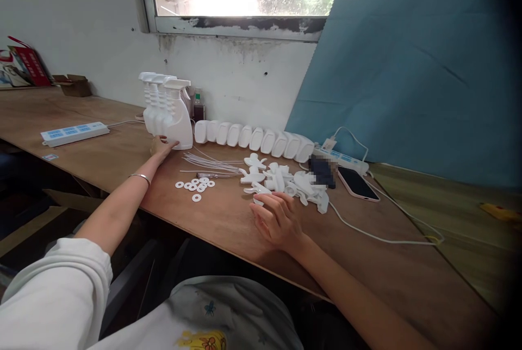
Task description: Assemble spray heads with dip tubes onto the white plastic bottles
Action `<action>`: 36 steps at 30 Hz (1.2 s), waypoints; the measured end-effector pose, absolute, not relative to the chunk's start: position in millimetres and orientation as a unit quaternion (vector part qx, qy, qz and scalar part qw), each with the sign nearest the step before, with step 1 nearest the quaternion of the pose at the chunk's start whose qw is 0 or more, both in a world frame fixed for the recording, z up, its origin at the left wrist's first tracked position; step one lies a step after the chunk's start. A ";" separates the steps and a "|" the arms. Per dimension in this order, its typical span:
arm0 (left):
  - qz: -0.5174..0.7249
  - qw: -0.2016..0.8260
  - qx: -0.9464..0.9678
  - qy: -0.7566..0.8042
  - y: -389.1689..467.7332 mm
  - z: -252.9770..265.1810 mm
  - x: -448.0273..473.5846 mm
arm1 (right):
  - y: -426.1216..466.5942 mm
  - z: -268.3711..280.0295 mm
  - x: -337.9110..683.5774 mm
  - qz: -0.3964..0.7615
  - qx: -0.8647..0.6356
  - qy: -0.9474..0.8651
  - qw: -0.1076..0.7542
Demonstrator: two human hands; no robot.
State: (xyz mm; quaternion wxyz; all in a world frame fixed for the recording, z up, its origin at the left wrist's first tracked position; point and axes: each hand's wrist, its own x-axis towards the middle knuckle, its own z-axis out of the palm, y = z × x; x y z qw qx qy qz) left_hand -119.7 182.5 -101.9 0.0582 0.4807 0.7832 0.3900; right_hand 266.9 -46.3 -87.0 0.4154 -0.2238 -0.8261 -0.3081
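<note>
On the brown wooden tabletop (pixel 232 225), left hand (pixel 162 147) touches base of upright white plastic spray bottles (pixel 181 122); grip partly hidden, can't tell if pinching. Right hand (pixel 279 220) half-curled at near side of loose white plastic trigger pieces (pixel 278 179); hold on small white piece (pixel 258 202) at fingertips unclear. Bottles packed tight: base bump could tip several. Flat white ring washers (pixel 202 188) near front edge; careless sweep could drop them. Moving room: bare wood between washers and right hand.

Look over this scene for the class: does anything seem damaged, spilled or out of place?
The window frame looks worn, its paint patchy and dark in places, and the wall below is stained. One white ring lies nearer the table edge than the others. No spill shows.
</note>
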 end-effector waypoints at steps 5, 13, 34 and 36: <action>0.402 0.065 0.478 0.778 188.2 -105.1 -123.2 | -46.8 -85.5 266.2 -0.312 -0.223 -0.826 0.413; 0.430 0.040 0.463 0.774 187.6 -110.6 -121.8 | -47.5 -85.1 266.6 -0.308 -0.229 -0.827 0.410; 0.455 0.106 0.448 0.762 188.6 -94.6 -99.4 | -44.7 -86.4 264.3 -0.287 -0.290 -0.840 0.358; 0.467 0.133 0.448 0.751 181.3 -93.5 -96.9 | -43.5 -85.4 264.1 -0.275 -0.342 -0.835 0.331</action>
